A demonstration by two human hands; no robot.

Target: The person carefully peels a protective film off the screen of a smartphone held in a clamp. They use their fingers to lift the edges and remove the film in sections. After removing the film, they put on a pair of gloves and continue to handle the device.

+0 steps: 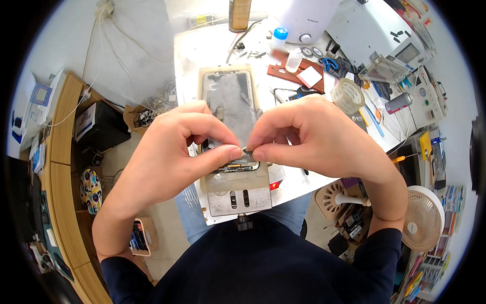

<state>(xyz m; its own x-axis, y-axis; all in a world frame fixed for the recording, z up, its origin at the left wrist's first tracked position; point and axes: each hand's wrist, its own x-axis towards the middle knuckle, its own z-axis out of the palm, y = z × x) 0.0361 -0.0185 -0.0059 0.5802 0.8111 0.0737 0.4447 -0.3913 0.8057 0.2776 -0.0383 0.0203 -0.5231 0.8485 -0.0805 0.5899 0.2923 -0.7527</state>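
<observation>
Currently, a flat white worktable (296,185) is supporting a beige-and-silver rectangular clamping fixture (260,182), which is cradling a grey, black-rimmed rectangular phone body (228,96) beneath your hands. Over its lower part, your left hand (187,144) is pressing thumb and forefinger together, while your right hand (304,134) is clamping a tiny dark piece (248,153) between thumb and forefinger, right at the left fingertips; whether those are gripping it too, I cannot tell.

From here I see a pale wall (142,30), upper left. Wooden furniture (62,192) lines the left side, beside pale floor (168,230).
</observation>
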